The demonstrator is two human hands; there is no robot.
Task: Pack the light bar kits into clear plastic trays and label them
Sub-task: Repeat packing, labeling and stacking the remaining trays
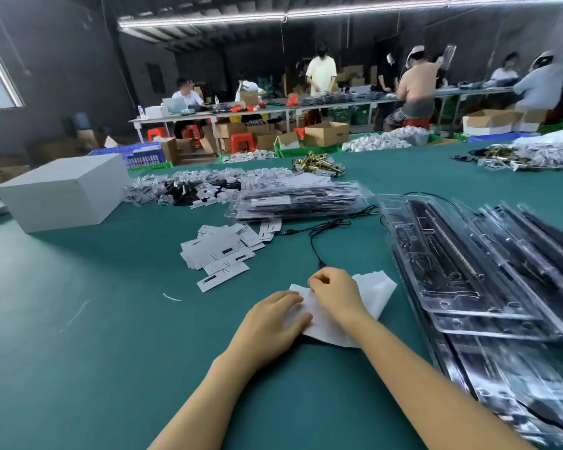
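Two hands work one white sheet (335,316) near the table's (78,368) front edge: left hand (270,323) presses flat, right hand (333,292) pinches its top. Trays (488,271) wait rightward; peel slowly.

Glossy clear plastic trays (475,271), matt green table (78,319) — perhaps cloth — white paper sheet (376,293)

Left of the white paper sheet (335,315), the green table (95,319) lay bare all the way to the near edge, giving a hand open passage. Just right of the sheet, stacked clear trays (488,287) walled off that side, and beyond it a black cable (316,235) trailed across the cloth. Scattered labels (221,251) lay beyond and left of the sheet, with a white box (62,193) farther left.
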